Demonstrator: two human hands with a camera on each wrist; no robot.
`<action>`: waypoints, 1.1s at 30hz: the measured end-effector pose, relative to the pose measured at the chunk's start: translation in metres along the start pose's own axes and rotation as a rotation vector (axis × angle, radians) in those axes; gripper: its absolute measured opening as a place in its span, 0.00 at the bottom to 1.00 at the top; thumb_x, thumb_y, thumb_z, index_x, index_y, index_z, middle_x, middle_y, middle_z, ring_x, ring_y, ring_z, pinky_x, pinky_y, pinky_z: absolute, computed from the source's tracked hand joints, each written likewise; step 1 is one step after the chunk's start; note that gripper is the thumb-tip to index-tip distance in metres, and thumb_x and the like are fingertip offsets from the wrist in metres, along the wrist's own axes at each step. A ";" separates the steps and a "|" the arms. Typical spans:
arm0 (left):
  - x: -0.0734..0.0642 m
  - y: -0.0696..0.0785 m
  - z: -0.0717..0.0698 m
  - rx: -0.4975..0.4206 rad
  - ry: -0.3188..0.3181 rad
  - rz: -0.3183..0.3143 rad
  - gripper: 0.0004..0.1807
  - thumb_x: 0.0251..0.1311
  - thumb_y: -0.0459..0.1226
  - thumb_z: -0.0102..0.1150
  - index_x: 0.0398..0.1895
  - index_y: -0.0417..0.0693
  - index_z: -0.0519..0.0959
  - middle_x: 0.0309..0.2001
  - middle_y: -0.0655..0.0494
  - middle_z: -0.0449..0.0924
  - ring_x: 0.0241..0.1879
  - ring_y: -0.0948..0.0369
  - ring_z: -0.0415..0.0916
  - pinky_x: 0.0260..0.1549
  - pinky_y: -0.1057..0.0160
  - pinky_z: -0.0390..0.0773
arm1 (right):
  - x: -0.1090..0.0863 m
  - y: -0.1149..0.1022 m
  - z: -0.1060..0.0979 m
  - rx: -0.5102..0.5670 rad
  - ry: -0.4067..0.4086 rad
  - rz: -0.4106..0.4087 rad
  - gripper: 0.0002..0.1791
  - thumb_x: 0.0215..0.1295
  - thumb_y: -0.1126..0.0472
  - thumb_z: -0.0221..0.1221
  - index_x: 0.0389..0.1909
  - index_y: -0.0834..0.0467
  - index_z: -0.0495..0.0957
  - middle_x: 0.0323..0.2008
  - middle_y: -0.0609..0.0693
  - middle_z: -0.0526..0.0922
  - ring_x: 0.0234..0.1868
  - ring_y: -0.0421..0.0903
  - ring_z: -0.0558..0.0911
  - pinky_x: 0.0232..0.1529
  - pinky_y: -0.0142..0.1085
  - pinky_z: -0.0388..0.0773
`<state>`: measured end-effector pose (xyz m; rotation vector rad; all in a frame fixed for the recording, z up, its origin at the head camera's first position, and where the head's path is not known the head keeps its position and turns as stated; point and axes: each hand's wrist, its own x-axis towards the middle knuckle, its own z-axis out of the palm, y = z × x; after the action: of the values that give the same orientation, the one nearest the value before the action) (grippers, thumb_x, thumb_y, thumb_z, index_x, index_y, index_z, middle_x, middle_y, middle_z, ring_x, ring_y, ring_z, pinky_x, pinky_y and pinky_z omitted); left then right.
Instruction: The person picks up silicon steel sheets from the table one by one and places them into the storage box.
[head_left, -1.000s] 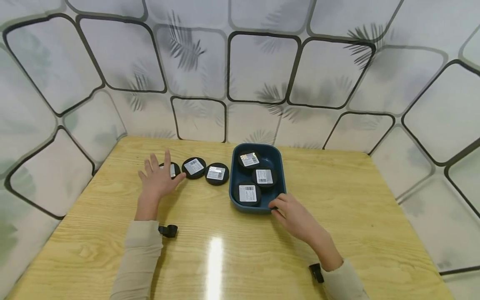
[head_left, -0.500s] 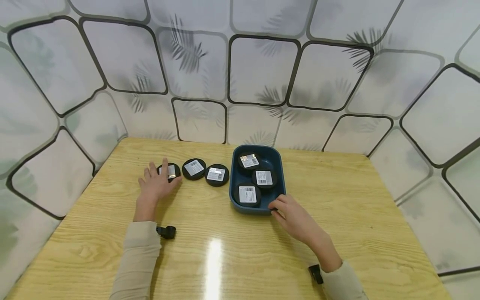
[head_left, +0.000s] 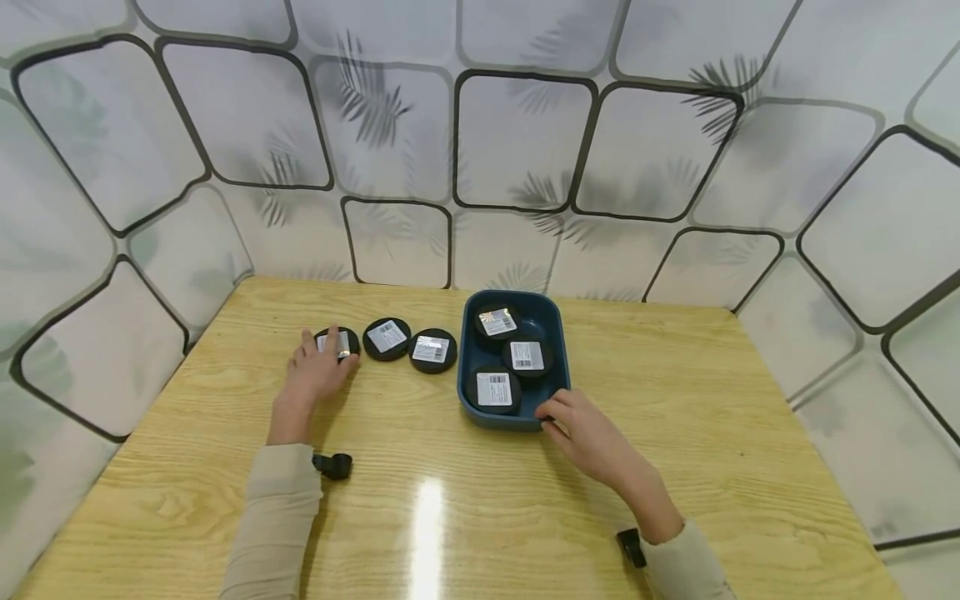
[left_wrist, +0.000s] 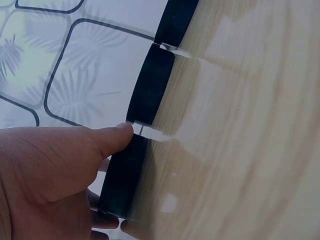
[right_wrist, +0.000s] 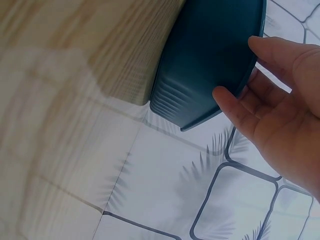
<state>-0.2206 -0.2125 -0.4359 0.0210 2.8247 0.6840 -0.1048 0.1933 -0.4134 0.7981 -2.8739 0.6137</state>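
Observation:
In the head view my left hand is on the leftmost flat round black container, which bears a white label. The left wrist view shows the thumb at one end of this container and fingers at the other, gripping it on the table. Two similar black containers lie in a row to its right. A dark blue plastic tub stands beside the row with three labelled black containers inside. My right hand pinches the tub's near right rim, its thumb on the outer wall.
The light wooden table carries everything, with a bright reflection near its front. A patterned curtain-like backdrop encloses the back and both sides. Each wrist wears a small black camera mount.
My left hand has come down and back slightly onto the leftmost black container, its spread fingers closing about it. The right hand has stayed at the tub's rim.

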 end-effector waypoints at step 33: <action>0.000 -0.002 -0.002 -0.091 0.089 0.019 0.42 0.75 0.43 0.47 0.76 0.31 0.36 0.66 0.13 0.40 0.66 0.21 0.43 0.62 0.29 0.56 | 0.000 0.000 0.000 -0.011 0.000 -0.015 0.06 0.64 0.69 0.63 0.40 0.58 0.83 0.37 0.46 0.77 0.40 0.43 0.75 0.43 0.40 0.77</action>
<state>-0.2207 -0.2150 -0.4352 0.0025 2.8775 0.8363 -0.1047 0.1931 -0.4129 0.8178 -2.8656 0.5960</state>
